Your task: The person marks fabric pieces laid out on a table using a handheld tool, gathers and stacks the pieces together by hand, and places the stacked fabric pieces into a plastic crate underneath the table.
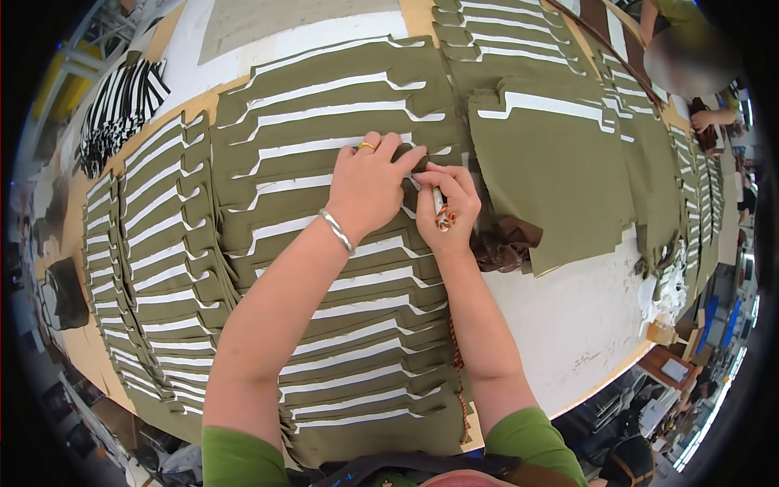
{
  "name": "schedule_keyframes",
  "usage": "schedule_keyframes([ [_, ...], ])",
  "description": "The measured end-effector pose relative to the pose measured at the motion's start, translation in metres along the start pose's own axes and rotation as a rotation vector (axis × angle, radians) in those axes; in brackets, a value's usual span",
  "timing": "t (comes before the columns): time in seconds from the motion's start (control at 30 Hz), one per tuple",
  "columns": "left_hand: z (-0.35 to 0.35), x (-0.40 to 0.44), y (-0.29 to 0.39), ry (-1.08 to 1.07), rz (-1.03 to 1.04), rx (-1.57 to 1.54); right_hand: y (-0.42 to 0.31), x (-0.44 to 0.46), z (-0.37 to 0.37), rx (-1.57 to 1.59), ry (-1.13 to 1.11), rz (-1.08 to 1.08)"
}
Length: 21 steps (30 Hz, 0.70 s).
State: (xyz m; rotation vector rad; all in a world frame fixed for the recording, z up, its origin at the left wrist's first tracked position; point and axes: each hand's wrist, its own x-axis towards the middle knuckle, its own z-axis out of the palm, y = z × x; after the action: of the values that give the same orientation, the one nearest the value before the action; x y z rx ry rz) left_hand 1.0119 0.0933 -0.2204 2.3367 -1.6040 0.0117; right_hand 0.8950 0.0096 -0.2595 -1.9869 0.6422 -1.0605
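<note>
Rows of olive fabric pieces (304, 207) with white strips lie overlapped on the table under my arms. My left hand (369, 183), with a ring and a silver bangle, rests on them with its fingers spread. Close to its fingertips, my right hand (448, 203) is closed around a pale pen-like tool (438, 197) with an orange and black cord wound at its end. The tool's tip is hidden by my fingers. Both hands are near the right edge of the middle stack, at a small dark fold of fabric.
More olive stacks (166, 243) lie on the left, and a large olive piece (552, 178) on the right. Dark brown cloth (507, 243) is bunched beside my right forearm. Black and white strips (122, 105) are piled at the far left. Another person's hand (712, 119) shows at the far right.
</note>
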Motion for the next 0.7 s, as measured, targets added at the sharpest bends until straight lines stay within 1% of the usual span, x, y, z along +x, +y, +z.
schedule_keyframes([
  [0.1, -0.007, 0.006, -0.002, -0.018, -0.027, -0.11, 0.001, 0.002, 0.0, 0.023, 0.016, 0.008],
  [0.17, -0.009, 0.01, -0.015, -0.069, -0.121, -0.284, 0.005, 0.005, -0.004, 0.067, 0.049, 0.045],
  [0.2, -0.012, 0.013, -0.022, -0.094, -0.168, -0.37, 0.003, 0.009, -0.006, 0.13, 0.049, 0.124],
  [0.23, -0.018, 0.016, -0.026, -0.147, -0.216, -0.407, 0.001, 0.014, -0.005, 0.195, 0.078, 0.125],
  [0.27, -0.016, 0.019, -0.03, -0.053, -0.149, -0.371, -0.001, 0.019, -0.005, 0.258, 0.105, 0.129],
  [0.33, -0.002, 0.025, -0.035, 0.13, -0.019, -0.3, -0.004, 0.039, 0.002, 0.205, 0.071, 0.018],
  [0.37, 0.007, 0.029, -0.032, 0.245, 0.011, -0.254, -0.003, 0.047, 0.006, 0.176, 0.054, -0.036],
  [0.47, 0.017, 0.033, -0.031, 0.156, -0.006, -0.1, 0.015, 0.052, 0.016, 0.107, -0.051, -0.061],
  [0.63, 0.018, 0.035, -0.03, 0.128, -0.016, -0.078, 0.02, 0.046, 0.02, 0.001, -0.093, -0.115],
  [0.7, 0.019, 0.036, -0.03, 0.132, -0.009, -0.069, 0.018, 0.045, 0.018, 0.008, -0.149, -0.142],
])
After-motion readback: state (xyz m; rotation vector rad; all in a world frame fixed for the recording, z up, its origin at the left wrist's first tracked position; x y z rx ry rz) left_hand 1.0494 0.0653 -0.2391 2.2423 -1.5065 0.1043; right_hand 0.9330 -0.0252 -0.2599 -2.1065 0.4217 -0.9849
